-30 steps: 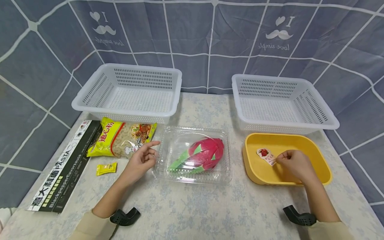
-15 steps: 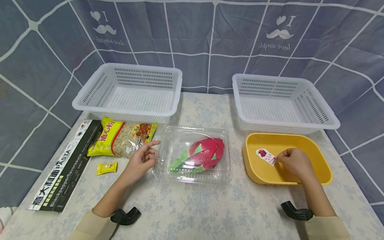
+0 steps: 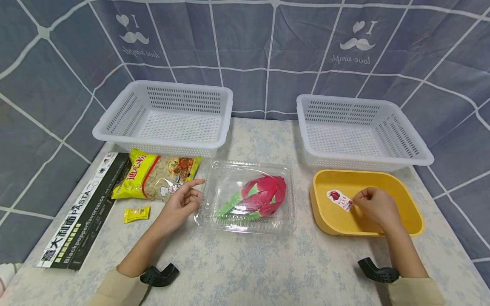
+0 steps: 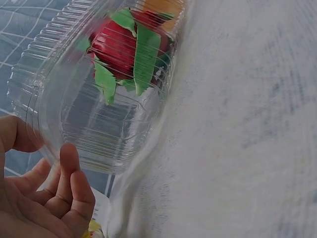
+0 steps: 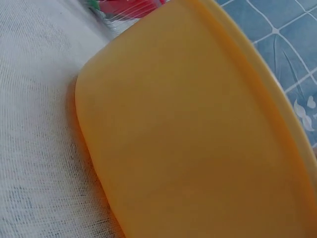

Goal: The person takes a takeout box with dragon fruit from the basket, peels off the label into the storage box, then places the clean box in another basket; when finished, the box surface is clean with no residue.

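Note:
In the head view, my right hand (image 3: 377,207) reaches into the yellow basin (image 3: 405,195) and pinches the end of a small white paper label (image 3: 338,199) with a red fruit picture and writing. The right wrist view shows only the wall of the yellow basin (image 5: 188,124), which hides that hand. My left hand (image 3: 181,208) is beside the left edge of a clear plastic clamshell box (image 3: 226,178). Its index finger reaches the rim of the box (image 4: 89,134), and the other fingers are loosely bent. Inside the box lies a pink dragon fruit (image 3: 264,195) with green scales.
Two white slotted baskets stand at the back, one left (image 3: 180,127) and one right (image 3: 344,140). On the left lie a bag of macaroni (image 3: 155,178), a long black-and-white pasta box (image 3: 86,212) and a small yellow wrapped packet (image 3: 136,214).
The label has shifted slightly to the left and turned a little in my right hand's pinch, and the right forearm has moved slightly left. The left hand stays at the clamshell box.

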Tool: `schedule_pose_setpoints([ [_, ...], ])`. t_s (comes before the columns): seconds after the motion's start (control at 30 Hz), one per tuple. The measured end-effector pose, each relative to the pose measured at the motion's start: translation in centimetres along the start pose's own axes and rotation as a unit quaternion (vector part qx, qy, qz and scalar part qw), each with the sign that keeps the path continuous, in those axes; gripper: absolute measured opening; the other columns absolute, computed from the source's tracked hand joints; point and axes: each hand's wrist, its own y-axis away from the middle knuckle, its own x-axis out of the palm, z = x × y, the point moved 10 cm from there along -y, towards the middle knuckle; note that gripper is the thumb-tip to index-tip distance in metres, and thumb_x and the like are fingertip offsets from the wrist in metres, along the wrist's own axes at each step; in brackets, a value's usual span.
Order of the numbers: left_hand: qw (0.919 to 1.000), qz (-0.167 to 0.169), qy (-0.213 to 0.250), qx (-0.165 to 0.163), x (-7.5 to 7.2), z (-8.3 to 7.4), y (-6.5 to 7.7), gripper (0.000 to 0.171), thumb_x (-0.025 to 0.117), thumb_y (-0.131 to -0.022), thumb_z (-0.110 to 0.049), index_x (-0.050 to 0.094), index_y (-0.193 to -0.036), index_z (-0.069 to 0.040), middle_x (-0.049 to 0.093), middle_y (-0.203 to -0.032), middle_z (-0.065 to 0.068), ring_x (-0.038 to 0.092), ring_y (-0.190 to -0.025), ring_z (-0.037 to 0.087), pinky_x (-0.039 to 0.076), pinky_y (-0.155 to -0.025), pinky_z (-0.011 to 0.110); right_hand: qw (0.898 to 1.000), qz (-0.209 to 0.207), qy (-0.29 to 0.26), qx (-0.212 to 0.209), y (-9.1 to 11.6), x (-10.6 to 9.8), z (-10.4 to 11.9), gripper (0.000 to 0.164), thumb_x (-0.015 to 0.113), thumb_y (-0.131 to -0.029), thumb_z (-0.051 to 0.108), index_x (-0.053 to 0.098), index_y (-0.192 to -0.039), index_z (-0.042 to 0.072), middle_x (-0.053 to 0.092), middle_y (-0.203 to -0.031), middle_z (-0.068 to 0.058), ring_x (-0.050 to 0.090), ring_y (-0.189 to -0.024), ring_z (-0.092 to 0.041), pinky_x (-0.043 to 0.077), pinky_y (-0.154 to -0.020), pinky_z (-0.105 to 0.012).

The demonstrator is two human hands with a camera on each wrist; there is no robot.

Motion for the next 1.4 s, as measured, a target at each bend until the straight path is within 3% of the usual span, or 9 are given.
schedule_pose_setpoints([
  [0.23,0.9996,0.006,-0.026,-0.012,-0.2,0.1,0.2,0.065,0.046,-0.088,0.009,0.028,-0.149,-0.001,0.056,-0.108,0.021,0.059,-0.086,0.011,0.049,-0.072,0.023,0.999,-0.031,-0.026,-0.007,0.4,-0.6,0.1,0.028,0.062,-0.092,0.021,0.062,-0.097,-0.006,0.055,-0.081,-0.011,0.047,-0.075,-0.025,0.038,-0.057,-0.028],
  [0.4,0.9986,0.014,-0.027,-0.042,0.1,0.7,0.2,0.063,0.044,-0.092,0.005,0.022,-0.15,0.001,0.056,-0.116,0.028,0.058,-0.095,0.012,0.049,-0.077,0.024,0.998,-0.044,-0.045,0.007,0.7,-1.0,-0.1,0.034,0.063,-0.094,0.026,0.061,-0.101,-0.008,0.053,-0.084,-0.012,0.046,-0.078,-0.026,0.039,-0.056,-0.025],
  [0.57,0.9937,0.011,-0.044,-0.102,0.2,1.4,0.4,0.052,0.041,-0.102,-0.015,0.027,-0.151,-0.004,0.047,-0.132,0.03,0.057,-0.11,0.032,0.049,-0.09,0.036,0.996,-0.061,-0.068,0.02,1.0,-1.3,0.0,0.039,0.064,-0.094,0.03,0.059,-0.106,-0.007,0.052,-0.088,-0.013,0.046,-0.08,-0.025,0.04,-0.055,-0.02],
  [0.67,0.9919,0.019,-0.039,-0.119,0.6,1.5,0.5,0.053,0.038,-0.105,-0.026,0.025,-0.151,-0.003,0.039,-0.141,0.033,0.05,-0.12,0.046,0.045,-0.097,0.048,0.995,-0.071,-0.072,0.015,1.2,-1.6,0.2,0.039,0.064,-0.094,0.031,0.059,-0.107,-0.006,0.052,-0.089,-0.013,0.046,-0.08,-0.024,0.039,-0.055,-0.019],
  [0.87,0.9904,0.043,-0.033,-0.127,1.6,1.7,0.7,0.057,0.036,-0.105,-0.029,0.019,-0.151,0.0,0.024,-0.149,0.032,0.036,-0.131,0.05,0.042,-0.1,0.054,0.994,-0.077,-0.075,0.02,1.4,-1.8,0.4,0.04,0.063,-0.095,0.032,0.059,-0.108,-0.005,0.053,-0.091,-0.013,0.045,-0.082,-0.024,0.04,-0.056,-0.018],
  [1.2,0.9906,0.039,0.025,-0.129,2.5,1.6,0.7,0.06,0.043,-0.101,-0.027,0.017,-0.151,-0.008,0.028,-0.143,0.032,0.036,-0.13,0.047,0.037,-0.102,0.06,0.993,-0.087,-0.081,0.013,1.5,-2.3,1.0,0.04,0.063,-0.094,0.034,0.06,-0.106,-0.004,0.054,-0.09,-0.012,0.046,-0.08,-0.022,0.04,-0.056,-0.019],
  [1.4,0.9835,0.047,0.099,-0.144,3.6,1.1,1.1,0.068,0.05,-0.097,-0.024,0.009,-0.151,-0.015,0.028,-0.143,0.033,0.044,-0.124,0.042,0.047,-0.091,0.05,0.992,-0.087,-0.091,0.013,1.3,-2.6,1.3,0.042,0.062,-0.095,0.036,0.06,-0.109,-0.004,0.054,-0.092,-0.012,0.045,-0.08,-0.02,0.04,-0.056,-0.018],
])
